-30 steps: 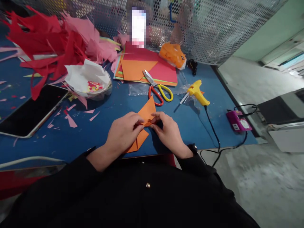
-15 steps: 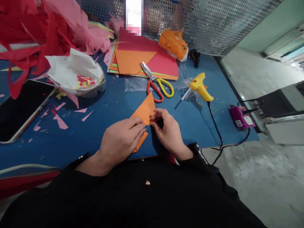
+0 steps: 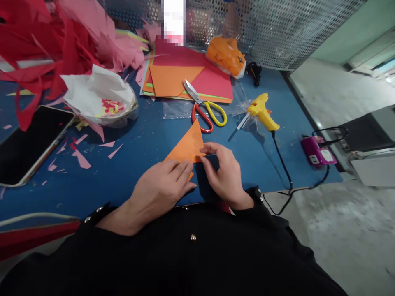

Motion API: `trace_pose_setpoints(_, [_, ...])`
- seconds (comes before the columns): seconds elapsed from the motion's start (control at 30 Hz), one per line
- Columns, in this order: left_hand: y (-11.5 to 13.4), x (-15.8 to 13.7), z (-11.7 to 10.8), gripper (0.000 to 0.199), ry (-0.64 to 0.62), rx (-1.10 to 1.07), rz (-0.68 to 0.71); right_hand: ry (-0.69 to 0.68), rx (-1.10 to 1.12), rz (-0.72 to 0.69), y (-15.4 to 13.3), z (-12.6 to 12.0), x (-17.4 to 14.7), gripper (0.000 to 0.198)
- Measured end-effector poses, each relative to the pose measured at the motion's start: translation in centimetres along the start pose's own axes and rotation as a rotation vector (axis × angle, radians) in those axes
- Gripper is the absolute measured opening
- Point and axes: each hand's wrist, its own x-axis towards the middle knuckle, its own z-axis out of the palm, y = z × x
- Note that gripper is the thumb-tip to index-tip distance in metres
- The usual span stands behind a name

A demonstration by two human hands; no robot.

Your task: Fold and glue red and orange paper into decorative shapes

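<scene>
A folded piece of orange paper lies on the blue table, its pointed tip toward the scissors. My left hand rests flat across its lower part, fingers stretched out and pressing it down. Below those fingers a small orange flap peeks out; the rest of it is hidden. With thumb and fingertips, my right hand pinches the paper's right corner. Just beyond the tip lie scissors with one red and one yellow handle, their blades resting over a stack of coloured paper.
A yellow glue gun lies at right, its cord running near a purple box. On the left are a phone, a bowl lined with white paper, pink scraps and heaped red strips. An orange packet sits behind.
My left hand has flattened over the paper's lower part, covering more of the lower flap. The right hand has shifted slightly right along with the paper's corner.
</scene>
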Motion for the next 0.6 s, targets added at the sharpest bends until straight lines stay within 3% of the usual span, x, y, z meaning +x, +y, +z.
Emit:
trace_pose_setpoints(0.1, [0.1,-0.2,0.1,0.040,-0.007,-0.009,-0.006,-0.076,-0.108,-0.192,-0.4,-0.6,-0.8,0.026])
trace_pose_setpoints(0.2, [0.3,-0.3,0.3,0.038,-0.013,-0.014,-0.005,-0.205,-0.178,-0.291,-0.5,-0.6,-1.7,0.037])
trace_pose_setpoints(0.4, [0.2,-0.4,0.4,0.036,0.029,0.076,0.070,-0.256,-0.310,-0.350,-0.6,0.0,-2.7,0.047])
trace_pose_setpoints(0.6, [0.0,-0.2,0.0,0.034,0.032,0.017,0.125,-0.270,-0.287,-0.338,-0.5,-0.2,-2.8,0.050])
